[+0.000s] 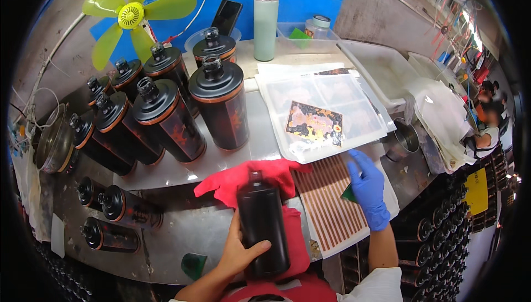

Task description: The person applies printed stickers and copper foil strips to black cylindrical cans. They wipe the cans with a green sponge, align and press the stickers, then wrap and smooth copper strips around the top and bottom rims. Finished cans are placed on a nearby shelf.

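My left hand (238, 249) is wrapped round a plain matte black bottle (264, 227), which stands nearly upright close to me with its neck slightly blurred. Behind and beside it lies a red cloth (224, 183). My right hand (368, 194), in a blue glove, is over a white sheet with brown stripes (326, 202). Its upper fingers are stretched toward the far side. A dark green flat piece (348, 194) juts out from under its palm side and appears to be held; the grip itself is hidden. Another green flat piece (193, 266) lies near the left forearm.
Several decorated black bottles (218, 106) stand at the left, with smaller ones (130, 208) lying nearer. A patterned decal (314, 123) rests on translucent sheets (354, 136). Behind are a green fan (131, 16), a pale green flask (265, 28) and a white tub (381, 70). Bottle racks (437, 235) fill the right.
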`<state>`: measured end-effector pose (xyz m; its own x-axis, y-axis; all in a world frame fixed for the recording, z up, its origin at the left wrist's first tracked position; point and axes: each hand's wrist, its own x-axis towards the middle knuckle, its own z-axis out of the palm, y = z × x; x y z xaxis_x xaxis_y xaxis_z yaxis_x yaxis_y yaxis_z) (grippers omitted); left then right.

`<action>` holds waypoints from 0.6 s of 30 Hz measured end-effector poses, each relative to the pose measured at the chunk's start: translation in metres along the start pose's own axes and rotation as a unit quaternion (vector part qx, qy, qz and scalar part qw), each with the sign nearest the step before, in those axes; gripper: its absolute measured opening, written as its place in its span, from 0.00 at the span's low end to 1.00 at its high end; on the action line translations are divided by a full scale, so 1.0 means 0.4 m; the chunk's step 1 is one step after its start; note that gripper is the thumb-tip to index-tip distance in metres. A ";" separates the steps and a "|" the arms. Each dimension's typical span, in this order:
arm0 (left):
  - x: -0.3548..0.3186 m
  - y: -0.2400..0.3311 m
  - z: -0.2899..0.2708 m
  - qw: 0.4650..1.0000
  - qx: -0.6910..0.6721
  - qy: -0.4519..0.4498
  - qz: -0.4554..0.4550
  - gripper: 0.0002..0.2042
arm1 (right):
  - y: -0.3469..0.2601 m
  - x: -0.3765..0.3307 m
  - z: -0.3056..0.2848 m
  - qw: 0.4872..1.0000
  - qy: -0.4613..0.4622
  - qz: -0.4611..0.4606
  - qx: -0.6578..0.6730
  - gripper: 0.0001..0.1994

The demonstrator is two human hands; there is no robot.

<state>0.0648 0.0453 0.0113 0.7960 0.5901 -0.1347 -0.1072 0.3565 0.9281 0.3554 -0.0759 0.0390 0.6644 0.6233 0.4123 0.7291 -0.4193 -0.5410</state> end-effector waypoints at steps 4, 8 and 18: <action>0.005 -0.003 -0.009 0.989 -0.141 -0.009 -0.035 0.43 | 0.129 0.026 0.088 0.885 0.020 0.332 0.327 0.20; 0.002 0.019 -0.001 0.993 -0.105 -0.002 -0.057 0.40 | 0.083 0.096 0.186 0.834 0.054 0.365 0.409 0.26; 0.003 0.017 0.008 0.991 -0.127 0.020 -0.037 0.43 | 0.042 0.073 0.098 0.894 0.032 0.332 0.300 0.15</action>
<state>0.0671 0.0462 0.0184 0.7839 0.5819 -0.2167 -0.2008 0.5678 0.7983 0.3807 -0.0388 0.0132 0.9400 0.3209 -0.1156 -0.0368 -0.2418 -0.9696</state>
